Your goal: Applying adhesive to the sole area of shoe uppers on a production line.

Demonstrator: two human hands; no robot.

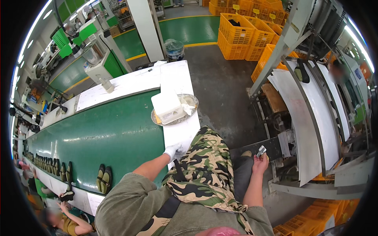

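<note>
My left hand [173, 152], in a white glove, is at the edge of the white tabletop [182, 133], beside the camouflage apron [201, 169] I wear. Its fingers are too unclear to tell how they lie. Out to the right, my bare right hand [259, 164] is closed on a small silvery piece [262, 150] that sticks up past the fingertips; its exact kind is unclear. Beyond my left hand stands a round tray [192, 113] with a white box [167, 105] and crumpled white paper [188, 108] on it.
A green conveyor belt [98, 137] runs left with several dark shoes [104, 179] on it. Another person [69, 220] works at its near side. Orange crates [236, 37] stand far back; a metal rack [309, 129] with a shoe [302, 70] is at the right.
</note>
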